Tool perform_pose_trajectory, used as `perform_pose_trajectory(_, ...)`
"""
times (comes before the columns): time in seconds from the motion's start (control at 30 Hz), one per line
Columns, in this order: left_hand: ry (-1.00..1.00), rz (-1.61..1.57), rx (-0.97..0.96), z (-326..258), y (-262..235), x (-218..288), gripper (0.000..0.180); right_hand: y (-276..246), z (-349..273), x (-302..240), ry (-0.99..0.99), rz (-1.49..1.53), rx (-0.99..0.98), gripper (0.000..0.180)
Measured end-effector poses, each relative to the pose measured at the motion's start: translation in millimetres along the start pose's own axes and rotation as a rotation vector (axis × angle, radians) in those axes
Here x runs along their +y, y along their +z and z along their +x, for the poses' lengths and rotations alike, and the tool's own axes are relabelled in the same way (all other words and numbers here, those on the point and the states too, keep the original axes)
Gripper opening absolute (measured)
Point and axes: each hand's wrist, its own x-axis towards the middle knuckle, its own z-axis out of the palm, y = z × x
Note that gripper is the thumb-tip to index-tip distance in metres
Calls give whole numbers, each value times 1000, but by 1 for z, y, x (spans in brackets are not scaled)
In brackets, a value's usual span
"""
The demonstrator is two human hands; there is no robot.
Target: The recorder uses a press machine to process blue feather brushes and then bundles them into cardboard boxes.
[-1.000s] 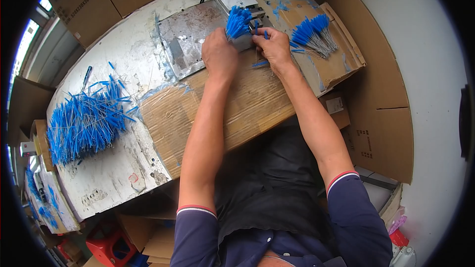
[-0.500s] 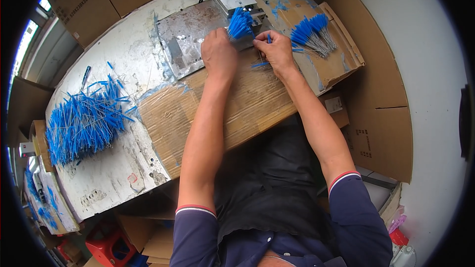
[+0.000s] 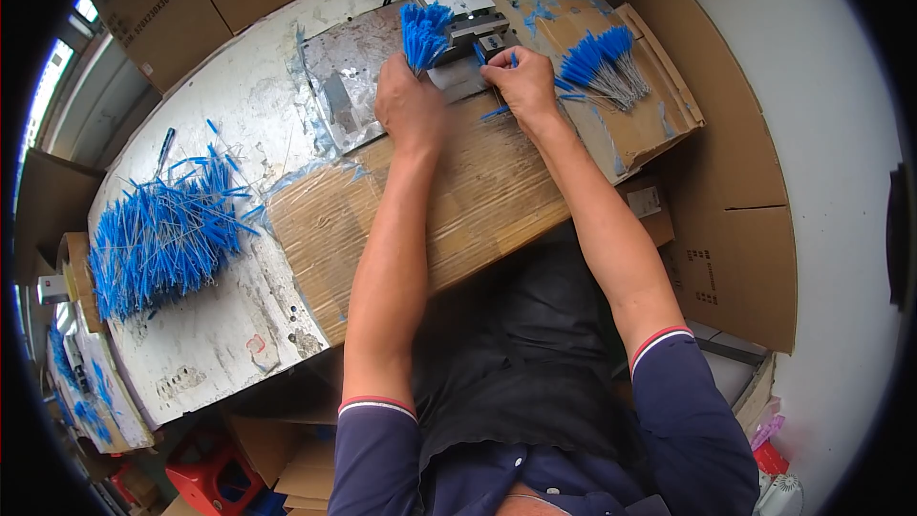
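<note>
Worn white worktop w/ cardboard sheet [image 3: 458, 201] across the middle. Left hand [image 3: 409, 105], upper centre, grips a bundle [image 3: 424, 31] of blue-tipped wires, tips up. Right hand [image 3: 523, 79] just right of it, pinching one wire at the small machine [image 3: 473, 29]; fingertips partly hidden. Loose pile [image 3: 162, 234] lies far left; sorted fan [image 3: 604, 65] upper right.

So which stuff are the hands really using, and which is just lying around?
In use:
left hand holding the blue bundle
right hand at the small metal machine

Lying about:
big blue pile
fanned blue bunch
red stool
</note>
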Motion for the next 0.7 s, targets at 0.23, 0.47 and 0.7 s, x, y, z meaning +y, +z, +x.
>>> perform_pose_trajectory(0.23, -2, 5, -15, 0, -1, 0, 15, 5, 5, 0, 7, -38, 7, 14)
perform_pose_trajectory(0.47, 101, -15, -17, -2, 3, 0, 16, 5, 3, -2, 9, -32, 32, 15)
perform_pose_trajectory(0.7, 188, 7, -86, -3, 5, -2, 15, -5, -15, -9, 90, 358, -3, 26)
